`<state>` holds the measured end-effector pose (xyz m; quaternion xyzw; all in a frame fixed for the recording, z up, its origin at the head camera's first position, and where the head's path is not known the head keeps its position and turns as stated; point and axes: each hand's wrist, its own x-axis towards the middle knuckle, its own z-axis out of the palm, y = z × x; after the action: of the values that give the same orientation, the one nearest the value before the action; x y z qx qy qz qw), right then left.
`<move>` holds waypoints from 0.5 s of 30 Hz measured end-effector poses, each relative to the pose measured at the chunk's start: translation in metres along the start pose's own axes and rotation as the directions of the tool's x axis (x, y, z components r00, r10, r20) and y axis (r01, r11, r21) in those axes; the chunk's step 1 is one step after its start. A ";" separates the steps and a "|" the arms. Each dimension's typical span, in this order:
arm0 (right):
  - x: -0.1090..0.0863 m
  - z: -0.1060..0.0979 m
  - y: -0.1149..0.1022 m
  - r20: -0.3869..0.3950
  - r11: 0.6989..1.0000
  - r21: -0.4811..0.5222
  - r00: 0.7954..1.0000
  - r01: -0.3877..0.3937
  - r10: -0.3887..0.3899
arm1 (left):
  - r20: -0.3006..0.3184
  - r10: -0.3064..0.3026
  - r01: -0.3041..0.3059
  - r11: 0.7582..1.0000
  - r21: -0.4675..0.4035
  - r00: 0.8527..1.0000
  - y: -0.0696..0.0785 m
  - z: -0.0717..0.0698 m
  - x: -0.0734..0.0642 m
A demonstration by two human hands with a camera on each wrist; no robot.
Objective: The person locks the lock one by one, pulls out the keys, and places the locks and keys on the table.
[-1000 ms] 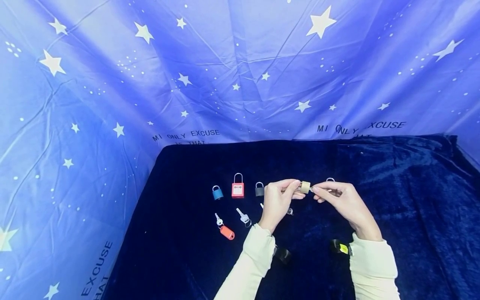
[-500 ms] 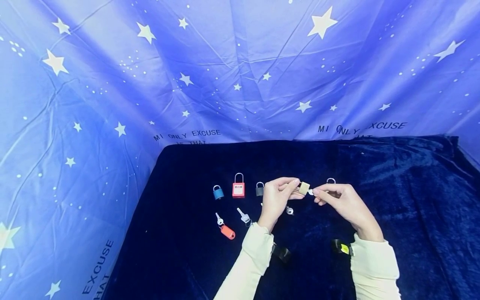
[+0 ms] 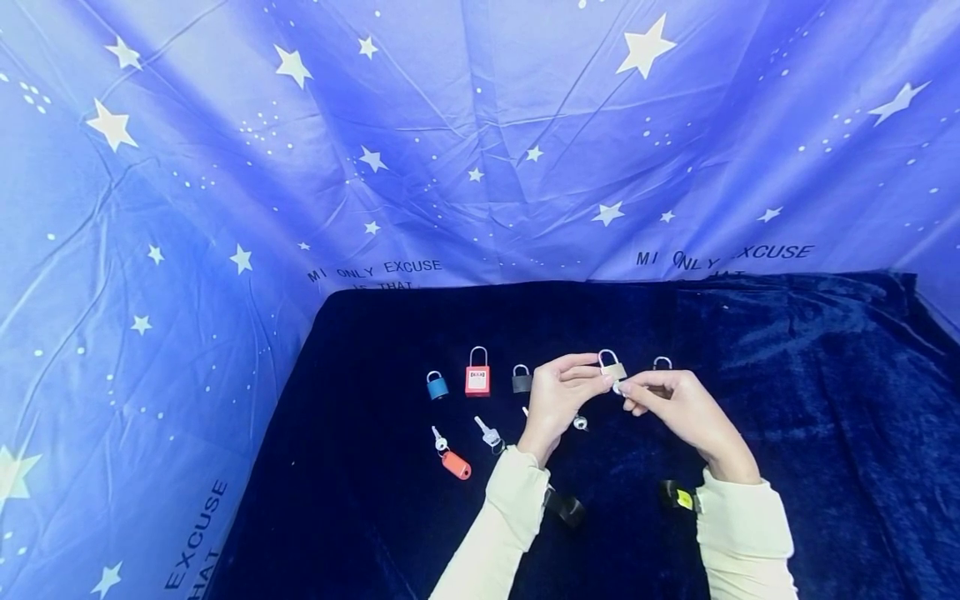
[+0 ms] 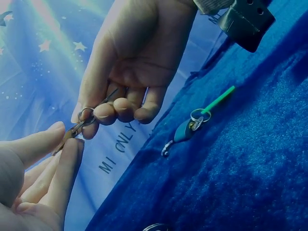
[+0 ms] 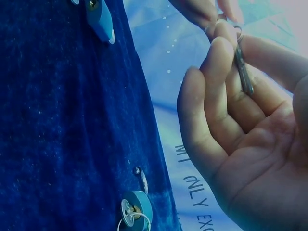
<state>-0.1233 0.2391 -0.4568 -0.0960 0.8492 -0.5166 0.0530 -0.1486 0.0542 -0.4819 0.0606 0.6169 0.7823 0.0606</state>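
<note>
In the head view my left hand (image 3: pixel 557 396) grips a small brass padlock (image 3: pixel 613 372) by its body, its silver shackle pointing up. My right hand (image 3: pixel 686 408) pinches a key (image 3: pixel 618 387) right at the padlock's lower end. The right wrist view has a dark second key (image 5: pixel 244 72) hanging from a ring against the right fingers. That key ring (image 4: pixel 86 115) also shows between the fingertips in the left wrist view. Behind the right hand, another padlock (image 3: pixel 662 363) is mostly hidden; only its shackle top shows clearly.
On the dark blue velvet cloth (image 3: pixel 360 517) stand a blue padlock (image 3: pixel 437 385), a red one (image 3: pixel 477 381) and a black one (image 3: pixel 521 379). Nearer lie keys (image 3: pixel 488 433), including one with an orange tag (image 3: pixel 455 465). A starry blue curtain (image 3: pixel 480 125) surrounds the cloth.
The brass padlock has turned from lying sideways, shackle toward my left hand, to shackle up. My left fingers have shifted on its body; the right hand keeps the key at its lower end.
</note>
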 end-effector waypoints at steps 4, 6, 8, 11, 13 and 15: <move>0.001 0.002 -0.002 0.017 1.000 0.008 1.000 0.013 -0.013 | 0.006 0.006 -0.006 1.000 0.014 1.000 -0.001 0.000 0.000; 0.001 0.002 -0.003 0.019 1.000 0.005 1.000 0.015 -0.016 | 0.005 0.007 -0.007 1.000 0.007 1.000 -0.001 0.000 0.000; 0.001 0.003 -0.005 0.018 1.000 -0.004 1.000 0.018 -0.018 | -0.002 0.008 -0.008 1.000 0.004 1.000 -0.001 0.000 0.000; 0.000 0.003 -0.006 0.013 1.000 -0.023 1.000 0.014 -0.013 | -0.019 0.012 -0.012 1.000 0.009 1.000 -0.001 0.001 0.000; 0.000 0.003 -0.007 0.010 0.999 -0.036 1.000 0.012 -0.011 | -0.032 0.018 -0.017 1.000 0.022 0.999 0.000 0.002 -0.001; 0.000 0.003 -0.008 0.009 0.999 -0.045 1.000 0.013 -0.012 | -0.045 0.026 -0.025 0.999 0.027 0.999 0.000 0.004 -0.001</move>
<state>-0.1223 0.2328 -0.4513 -0.1048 0.8597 -0.4972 0.0514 -0.1470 0.0575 -0.4815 0.0512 0.6277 0.7759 0.0358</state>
